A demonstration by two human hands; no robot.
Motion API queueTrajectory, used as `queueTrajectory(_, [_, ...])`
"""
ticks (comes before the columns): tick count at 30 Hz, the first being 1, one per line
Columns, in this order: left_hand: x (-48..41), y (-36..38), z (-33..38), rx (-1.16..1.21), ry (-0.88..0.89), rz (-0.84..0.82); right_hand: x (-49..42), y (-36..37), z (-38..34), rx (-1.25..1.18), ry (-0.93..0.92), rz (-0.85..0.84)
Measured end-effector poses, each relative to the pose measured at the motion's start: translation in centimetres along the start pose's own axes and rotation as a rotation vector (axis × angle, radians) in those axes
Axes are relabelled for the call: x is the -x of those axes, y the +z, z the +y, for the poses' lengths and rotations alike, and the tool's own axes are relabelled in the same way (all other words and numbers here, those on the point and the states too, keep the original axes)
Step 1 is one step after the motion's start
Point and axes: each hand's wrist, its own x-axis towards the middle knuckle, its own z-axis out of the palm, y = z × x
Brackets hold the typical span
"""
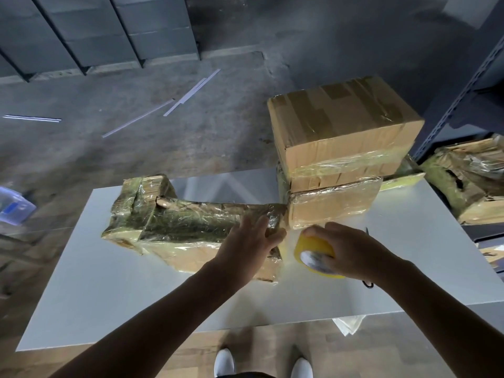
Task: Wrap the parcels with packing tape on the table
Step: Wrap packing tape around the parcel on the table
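Nearest, two bare forearms (163, 309) reach out over the white table (109, 282). Fingers of the left hand (245, 241) lie straight and flat on the near end of the long parcel (174, 222), pressing it down, gripping nothing. Fingers of the right hand (351, 249) are curled over the yellow tape roll (313, 248), held just beside that same end. Whether a strip already runs from roll to parcel I cannot tell.

Likely trouble: the long parcel touches the lower parcel (332, 205) of the stack, so there looks to be little room to pass the roll round. A nudge there could shift the cardboard box (343, 126) on top, which overhangs the table's far edge. The film is crinkled, and fresh tape could pucker or stick to itself.

Beyond the smooth, glossy tabletop is bare concrete floor with pale strips (191, 94) lying on it. Dark metal shelving (463, 91) stands on the right, with another wrapped bundle (469, 181) beneath.
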Motion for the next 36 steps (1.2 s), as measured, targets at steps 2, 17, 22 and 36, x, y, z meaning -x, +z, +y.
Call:
queueTrajectory(2, [-0.5,-0.1,0.4,-0.034,0.018,-0.037,0.6,0.2,0.2,0.08,0.017,-0.063])
queueTrajectory(17, [-1.1,-0.4,1.1,-0.142,0.037,-0.033,-1.9,4.3,0.2,0.046,0.063,-0.181])
queueTrajectory(22, [-1.8,-1.3,1.3,-0.425,0.248,0.051,-0.6,6.6,1.0,-0.105,0.099,-0.067])
queueTrajectory(36, [-3.7,-2.3,2.4,-0.692,0.411,-0.219,-0.3,9.1,1.8,-0.39,0.123,0.064])
